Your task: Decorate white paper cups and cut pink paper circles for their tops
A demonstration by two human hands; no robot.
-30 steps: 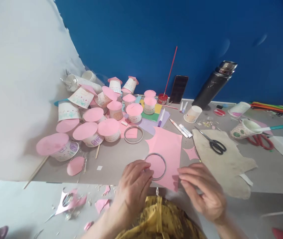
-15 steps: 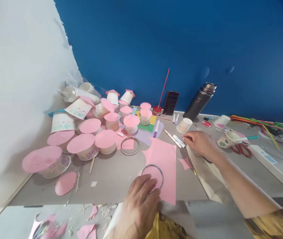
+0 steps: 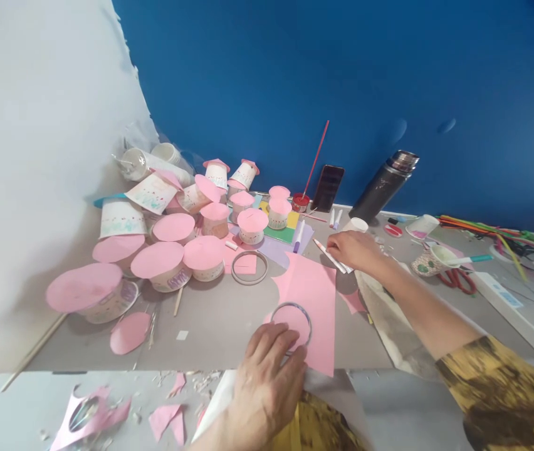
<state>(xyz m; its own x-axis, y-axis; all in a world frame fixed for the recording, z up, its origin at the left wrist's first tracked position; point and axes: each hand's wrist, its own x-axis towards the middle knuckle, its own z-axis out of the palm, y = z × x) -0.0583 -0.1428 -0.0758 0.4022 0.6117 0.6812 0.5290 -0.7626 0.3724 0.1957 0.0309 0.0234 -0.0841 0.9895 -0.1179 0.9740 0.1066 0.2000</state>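
Observation:
My left hand (image 3: 267, 369) lies with fingers spread on a metal ring (image 3: 291, 318) that sits on a pink paper sheet (image 3: 311, 307) near the table's front edge. My right hand (image 3: 354, 249) is stretched out to the middle of the table, its fingers curled over white markers (image 3: 333, 257) lying beside the sheet's far corner. Whether the fingers have closed on a marker I cannot make out. A small white cup (image 3: 357, 224) stands just beyond that hand.
Several paper cups capped with pink discs (image 3: 173, 250) crowd the left. A second ring (image 3: 249, 267) lies before them. At the back stand a phone (image 3: 329, 186), a red pot with a stick (image 3: 301, 202) and a flask (image 3: 383, 185). Red scissors (image 3: 457, 280) and pipe cleaners (image 3: 492, 228) lie right.
My right hand left the pink sheet, reached forward to the markers and has shifted slightly left over them. The left hand stays on the ring. The black scissors are now hidden under my arm.

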